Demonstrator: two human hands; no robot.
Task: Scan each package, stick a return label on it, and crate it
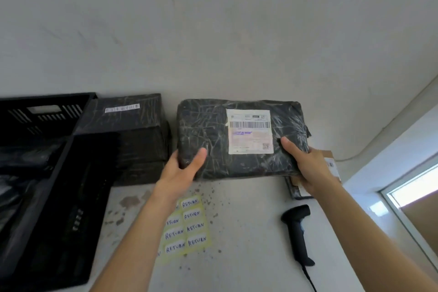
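Nearest, on the speckled white table (248, 232), a black handheld scanner (299, 232) lies at the right with its cable running off the near edge, and a yellow sheet of return labels (187, 227) lies near the middle, partly under the left forearm. At the left stands a black plastic crate (47, 173) with dark wrapped items inside. Farther in, both hands hold a black-wrapped package (239, 137) by its near corners: the left hand (180, 170) grips the near left corner, thumb on top and fingers curled beneath, and the right hand (305, 163) grips the near right corner likewise, thumb lying just right of the white shipping label (250, 131) with its barcode. Under the right hand a smaller parcel (329, 166) shows in part. Left of the held package, a stack of black packages (132, 137) sits against the wall (213, 31), the top one bearing a barcode strip.
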